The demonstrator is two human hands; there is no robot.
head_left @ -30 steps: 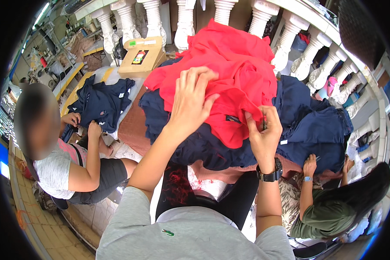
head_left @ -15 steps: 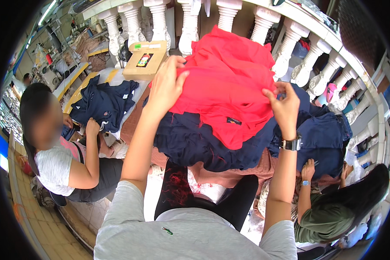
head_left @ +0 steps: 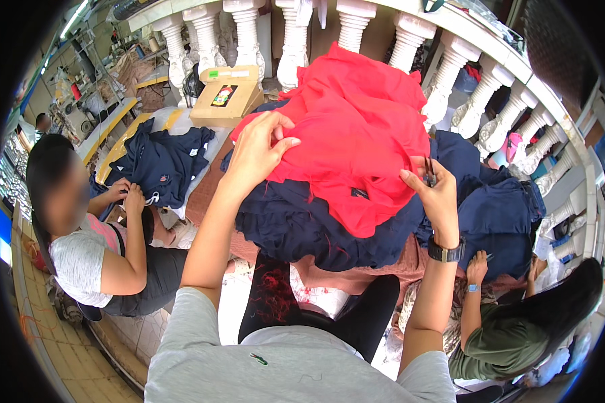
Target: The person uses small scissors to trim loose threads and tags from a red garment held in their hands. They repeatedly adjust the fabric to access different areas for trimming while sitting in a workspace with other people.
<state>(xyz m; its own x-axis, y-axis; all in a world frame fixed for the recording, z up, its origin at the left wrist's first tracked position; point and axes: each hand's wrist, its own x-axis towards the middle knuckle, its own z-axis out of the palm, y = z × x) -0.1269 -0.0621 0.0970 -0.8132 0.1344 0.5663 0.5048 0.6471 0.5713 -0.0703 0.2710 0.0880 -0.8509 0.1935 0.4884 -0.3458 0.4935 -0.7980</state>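
Red fabric, a big bunched garment (head_left: 356, 134), is lying on top of a heap of navy garments (head_left: 316, 228) right in front of the person, w/ the white balustrade (head_left: 356, 27) curving behind it. The left hand (head_left: 259, 148) is resting on the red cloth's left edge, fingers (head_left: 279, 144) curled and pinching a fold of it, thumb side up. The right hand (head_left: 437, 195) is sitting at the red cloth's right edge, just where red meets navy; it's closed round a small dark tool, prob. thread snips (head_left: 429, 171), tips pointing up between thumb and forefinger. Can't tell whether the snips are touching the cloth. A dark wristwatch (head_left: 445, 252) is sitting on that wrist.

A small dark label (head_left: 360, 193) is showing on the red garment's lower part. More navy pieces are piling up to the right (head_left: 497, 215), near the balusters.

To the left a seated co-worker in a white tee (head_left: 81, 265) is handling another navy garment (head_left: 161, 161) w/ both hands. Behind that, a cardboard box (head_left: 225, 101) is standing by the balusters. Lower right, another co-worker in an olive top (head_left: 504, 342) is reaching a hand (head_left: 477, 265) up toward the navy pile.
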